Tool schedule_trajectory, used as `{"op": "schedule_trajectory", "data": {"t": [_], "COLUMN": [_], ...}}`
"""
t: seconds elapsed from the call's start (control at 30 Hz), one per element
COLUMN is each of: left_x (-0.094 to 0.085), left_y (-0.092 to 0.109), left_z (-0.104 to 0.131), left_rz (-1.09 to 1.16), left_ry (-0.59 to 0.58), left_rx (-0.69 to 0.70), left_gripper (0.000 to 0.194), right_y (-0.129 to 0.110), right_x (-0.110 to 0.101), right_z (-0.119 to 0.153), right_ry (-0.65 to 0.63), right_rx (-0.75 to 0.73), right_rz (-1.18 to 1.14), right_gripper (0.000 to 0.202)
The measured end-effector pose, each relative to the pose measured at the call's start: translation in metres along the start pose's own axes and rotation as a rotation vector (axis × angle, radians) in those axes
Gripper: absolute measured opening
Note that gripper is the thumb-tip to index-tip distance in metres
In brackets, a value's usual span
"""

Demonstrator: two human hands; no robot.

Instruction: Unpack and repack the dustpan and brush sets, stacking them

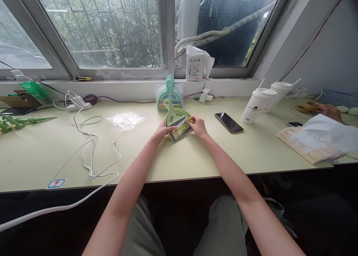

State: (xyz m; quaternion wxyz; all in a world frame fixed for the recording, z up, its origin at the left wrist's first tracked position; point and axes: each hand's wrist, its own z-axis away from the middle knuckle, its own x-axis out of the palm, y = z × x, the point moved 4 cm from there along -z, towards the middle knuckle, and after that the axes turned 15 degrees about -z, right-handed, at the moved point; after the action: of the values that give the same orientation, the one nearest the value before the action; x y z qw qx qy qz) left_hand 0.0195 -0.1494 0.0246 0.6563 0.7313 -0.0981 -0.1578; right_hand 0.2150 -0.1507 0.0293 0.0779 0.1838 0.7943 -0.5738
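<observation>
A small green dustpan and brush set [173,116] with a yellow and white label [180,128] is held tilted above the middle of the desk. My left hand [161,132] grips its left edge, with the thumb on the front. On the right side, my right hand [198,127] pinches at the label's upper right end. Behind the set, a stack of similar teal dustpans [169,93] in clear plastic leans by the window ledge. Flattened clear plastic wrapping [126,120] lies left of my hands.
Right of my hands lie a black phone [229,122], two white cups [257,106] and a tissue pack [310,140]. White cables [91,136] spread across the left. Another person's hand [330,109] is at far right.
</observation>
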Motion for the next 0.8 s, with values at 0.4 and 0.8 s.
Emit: {"op": "schedule_trajectory", "data": {"t": [0.4, 0.8], "left_x": [-0.005, -0.012], "left_y": [0.005, 0.01], "left_z": [0.0, 0.001], "left_rz": [0.067, 0.113], "left_ry": [0.128, 0.11], "left_rx": [0.073, 0.06], "left_gripper": [0.072, 0.069], "right_y": [-0.017, -0.009], "right_x": [-0.012, 0.044], "right_z": [0.006, 0.017], "right_ry": [0.221, -0.2], "right_rx": [-0.071, 0.348], "right_rz": [0.312, -0.933], "right_gripper": [0.057, 0.024]}}
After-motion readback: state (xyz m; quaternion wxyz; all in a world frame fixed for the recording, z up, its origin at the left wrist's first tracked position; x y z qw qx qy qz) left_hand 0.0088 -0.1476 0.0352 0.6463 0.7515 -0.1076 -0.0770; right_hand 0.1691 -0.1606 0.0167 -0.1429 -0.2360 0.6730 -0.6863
